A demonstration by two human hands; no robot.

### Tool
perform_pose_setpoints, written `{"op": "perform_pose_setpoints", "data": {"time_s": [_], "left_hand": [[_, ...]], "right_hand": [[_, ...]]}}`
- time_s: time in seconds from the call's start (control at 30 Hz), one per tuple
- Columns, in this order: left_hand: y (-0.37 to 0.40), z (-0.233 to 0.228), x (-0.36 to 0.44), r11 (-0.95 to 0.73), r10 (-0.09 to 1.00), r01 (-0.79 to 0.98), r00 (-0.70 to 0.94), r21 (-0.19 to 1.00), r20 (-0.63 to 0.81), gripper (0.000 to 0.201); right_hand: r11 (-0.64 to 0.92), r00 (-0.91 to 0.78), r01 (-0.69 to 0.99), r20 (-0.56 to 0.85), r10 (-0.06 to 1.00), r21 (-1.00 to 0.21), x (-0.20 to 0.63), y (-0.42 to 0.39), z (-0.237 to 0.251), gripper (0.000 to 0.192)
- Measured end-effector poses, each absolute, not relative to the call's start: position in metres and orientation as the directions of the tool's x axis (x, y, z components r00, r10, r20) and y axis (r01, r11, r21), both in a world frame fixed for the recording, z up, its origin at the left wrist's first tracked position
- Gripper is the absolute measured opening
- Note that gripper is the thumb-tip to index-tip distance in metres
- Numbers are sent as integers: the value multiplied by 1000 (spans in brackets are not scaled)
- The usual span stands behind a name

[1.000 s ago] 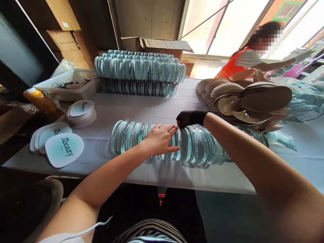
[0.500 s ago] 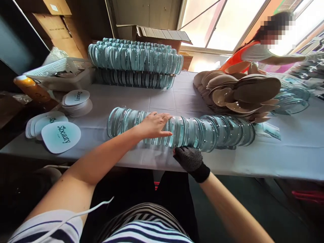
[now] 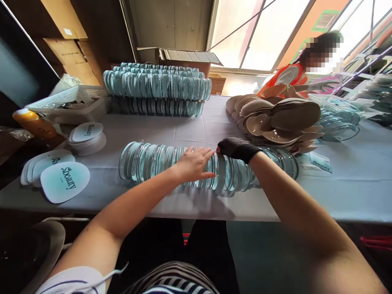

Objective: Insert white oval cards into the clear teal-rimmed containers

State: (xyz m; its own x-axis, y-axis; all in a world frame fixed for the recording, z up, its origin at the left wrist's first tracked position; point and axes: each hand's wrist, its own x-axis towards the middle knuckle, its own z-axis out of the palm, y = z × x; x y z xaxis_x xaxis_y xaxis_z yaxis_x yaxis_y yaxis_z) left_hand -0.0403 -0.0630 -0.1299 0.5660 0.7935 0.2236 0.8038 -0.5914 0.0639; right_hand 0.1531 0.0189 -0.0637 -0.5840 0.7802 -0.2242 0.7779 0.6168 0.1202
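Note:
A long row of round, clear bluish plastic pieces stands on edge along the front of the table. My bare left hand lies across the top of this row with its fingers apart, touching the rims. My right hand, in a black fingerless glove, is at the far upper edge of the same row, just right of my left fingertips. Its fingers are drawn together against the rims, and what they pinch, if anything, is too small to make out. My right forearm hides part of the row's right side.
More rows of the clear pieces are stacked at the back. Brown oval pieces are piled to the right. Printed white cards, a white basket and an orange bottle are on the left. A co-worker is beyond.
My right hand has moved from the near lower side of the row up to its far edge. My left hand stays on the row. The view has shifted slightly.

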Motion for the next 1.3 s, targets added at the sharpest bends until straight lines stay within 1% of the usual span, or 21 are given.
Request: {"op": "perform_pose_setpoints", "data": {"time_s": [0.03,0.1,0.13,0.2,0.27,0.33,0.43,0.5,0.57,0.67,0.73,0.77,0.83,0.9,0.97,1.0,1.03,1.1,1.17,1.2,1.3], "left_hand": [[-63,-132,-37,-588,793,807,563,51,234,81],[-62,-135,-36,-590,786,807,564,33,253,81],[-62,-135,-37,-594,782,804,568,29,256,81],[-62,-135,-39,-600,778,799,574,33,255,82],[-61,-134,-40,-599,783,799,570,52,250,83],[-61,-134,-40,-590,793,804,561,75,237,82],[-61,-132,-38,-572,811,815,546,89,211,80],[-61,-132,-37,-564,817,821,541,85,199,80],[-62,-131,-36,-562,820,823,542,80,186,80],[-63,-130,-38,-559,823,826,542,76,170,81],[-64,-129,-40,-553,828,830,538,74,161,82],[-64,-128,-41,-552,830,831,538,74,151,82],[-65,-125,-41,-555,830,829,545,72,120,81],[-64,-121,-35,-568,821,820,562,61,97,81],[-63,-119,-24,-592,803,804,585,45,109,82],[-61,-119,-16,-605,792,795,598,38,123,83],[-60,-119,-8,-618,782,786,609,35,134,84],[-58,-122,7,-628,772,777,618,34,151,84],[-56,-127,17,-625,773,780,612,32,170,83],[-56,-129,19,-623,772,782,608,29,184,82],[-56,-134,20,-631,760,776,615,15,209,84]], "right_hand": [[637,-581,764,-324,747,99,144,31,-61,27],[671,-584,738,-428,690,75,127,47,-60,28],[690,-589,718,-446,673,92,120,49,-60,28],[706,-586,685,-439,681,180,113,47,-59,26],[682,-580,677,-372,725,276,114,37,-56,26],[651,-593,700,-268,759,295,125,19,-55,25],[612,-611,768,-73,789,187,153,-21,-71,21],[588,-597,800,65,800,120,171,-53,-99,24],[584,-587,808,161,793,74,182,-85,-138,30],[515,-504,857,219,836,5,185,-122,-198,26],[448,-433,893,213,876,-30,184,-136,-220,23],[440,-424,897,201,883,-42,185,-140,-223,23],[460,-441,885,195,876,-65,191,-137,-210,27],[480,-445,872,249,860,-99,205,-120,-178,33],[452,-400,886,321,858,-103,219,-91,-137,35],[440,-400,895,317,860,-65,223,-73,-117,36],[440,-423,898,271,865,-5,225,-54,-99,35],[490,-497,865,44,867,107,220,-17,-73,33],[520,-486,834,-200,851,184,208,12,-60,30],[520,-459,826,-275,845,219,201,23,-57,29],[540,-430,787,-364,827,299,185,42,-56,32]]}}
